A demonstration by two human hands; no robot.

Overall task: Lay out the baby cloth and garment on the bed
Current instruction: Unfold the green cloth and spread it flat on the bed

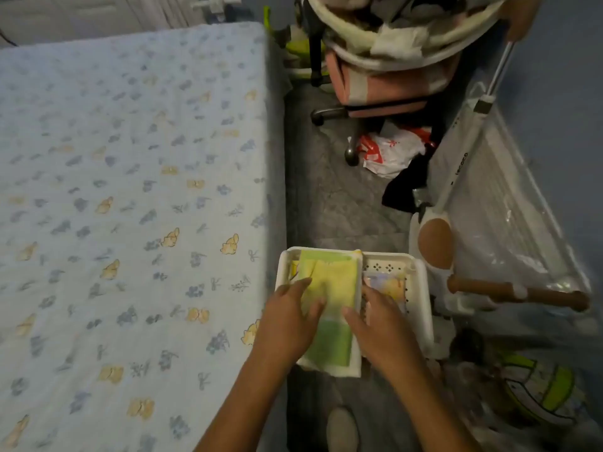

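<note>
A folded yellow-green baby cloth [336,282] lies in the left half of a white plastic basket [421,288] on the floor beside the bed [130,190]. A second folded, pastel printed garment [386,285] lies in the basket's right half. My left hand [290,318] rests on the left side of the green cloth, fingers spread over it. My right hand [375,327] touches the cloth's right edge at the basket's divider. Neither hand has lifted it. The bed carries a pale blue sheet with flower and duck prints and nothing on it.
A pink chair on castors [375,89] piled with clothes stands beyond the basket. A red-white plastic bag [388,151] lies on the grey floor. A white ride-on toy with brown handlebar [509,291] and plastic wrapping stands at the right. My foot [342,429] is below the basket.
</note>
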